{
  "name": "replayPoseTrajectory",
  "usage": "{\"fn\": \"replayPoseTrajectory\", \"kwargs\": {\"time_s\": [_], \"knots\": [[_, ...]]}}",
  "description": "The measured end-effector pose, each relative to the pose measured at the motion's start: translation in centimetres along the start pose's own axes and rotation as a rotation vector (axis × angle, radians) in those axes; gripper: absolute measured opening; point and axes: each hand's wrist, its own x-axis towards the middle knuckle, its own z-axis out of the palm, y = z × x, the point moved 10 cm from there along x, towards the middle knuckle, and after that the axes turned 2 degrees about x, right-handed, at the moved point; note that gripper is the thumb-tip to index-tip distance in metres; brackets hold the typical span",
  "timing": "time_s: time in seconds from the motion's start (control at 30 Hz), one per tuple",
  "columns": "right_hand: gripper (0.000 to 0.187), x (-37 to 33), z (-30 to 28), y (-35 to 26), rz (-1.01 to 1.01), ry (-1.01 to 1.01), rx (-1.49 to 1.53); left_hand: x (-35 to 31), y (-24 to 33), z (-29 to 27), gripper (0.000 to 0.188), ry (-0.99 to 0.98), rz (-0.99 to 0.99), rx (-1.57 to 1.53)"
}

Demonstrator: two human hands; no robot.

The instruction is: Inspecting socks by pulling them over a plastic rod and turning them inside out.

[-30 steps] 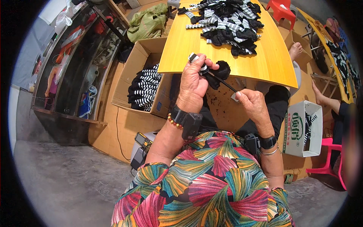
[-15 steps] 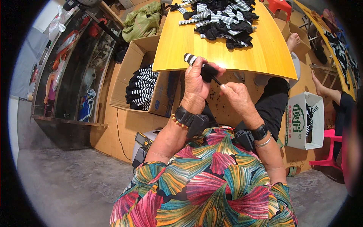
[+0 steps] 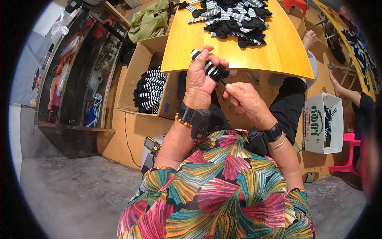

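My left hand (image 3: 197, 83) is closed round a small black-and-white striped knit piece (image 3: 211, 69), just off the near edge of the yellow table (image 3: 187, 51). One striped end pokes out above the thumb, and a bunched black end shows by the fingertips. From that black end runs a thin dark strip (image 3: 223, 83), either a slim tool or a stretched strand; I cannot tell which. Thumb and forefinger of my right hand (image 3: 248, 101) pinch its lower end. Farther up the table lies a heap of black, grey and white striped knit pieces (image 3: 234, 20).
At left stands an open cardboard box (image 3: 129, 89) holding striped knit pieces, beside a dark shelf unit (image 3: 71, 79). A white carton (image 3: 322, 123) and a pink stool (image 3: 348, 155) are at right. Another person's bare foot (image 3: 309, 39) shows beyond the table's right edge.
My left hand has turned and shifted slightly left and up, showing more of the stripes. My right hand has moved slightly left, still pinching the dark strip.
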Motion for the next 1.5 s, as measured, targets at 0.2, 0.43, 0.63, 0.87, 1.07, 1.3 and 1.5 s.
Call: {"fn": "replayPoseTrajectory", "kwargs": {"time_s": [0.2, 0.43, 0.63, 0.87, 1.07, 1.3, 1.5], "knots": [[0.036, -2.7, -3.0, -5.4, -0.426, 0.27, -0.988, 0.3, 2.2, -4.1, 0.012, 0.324, 0.091, -0.013], [0.03, -5.2, -3.3, -7.8, -0.44, 0.269, -1.021, -0.8, 3.2, -5.0, 0.02, 0.455, 0.103, 0.001], [0.033, -5.4, -3.2, -8.5, -0.473, 0.341, -1.102, -0.5, 2.4, -4.3, 0.03, 0.392, 0.036, 0.067], [0.031, -5.0, -3.2, -7.5, -0.457, 0.319, -1.167, -0.8, 1.7, -4.0, 0.033, 0.381, 0.001, 0.071], [0.031, -4.7, -2.7, -6.6, -0.35, 0.292, -1.214, -1.1, 0.4, -3.7, 0.035, 0.325, -0.027, 0.147], [0.035, -3.4, -2.5, -5.6, -0.377, 0.259, -1.213, -0.6, -0.8, -2.5, 0.033, 0.248, -0.024, 0.142], [0.035, -1.8, -3.0, -2.9, -0.335, 0.261, -0.737, 0.2, -0.6, -1.7, 0.031, 0.255, 0.111, 0.082]]}}
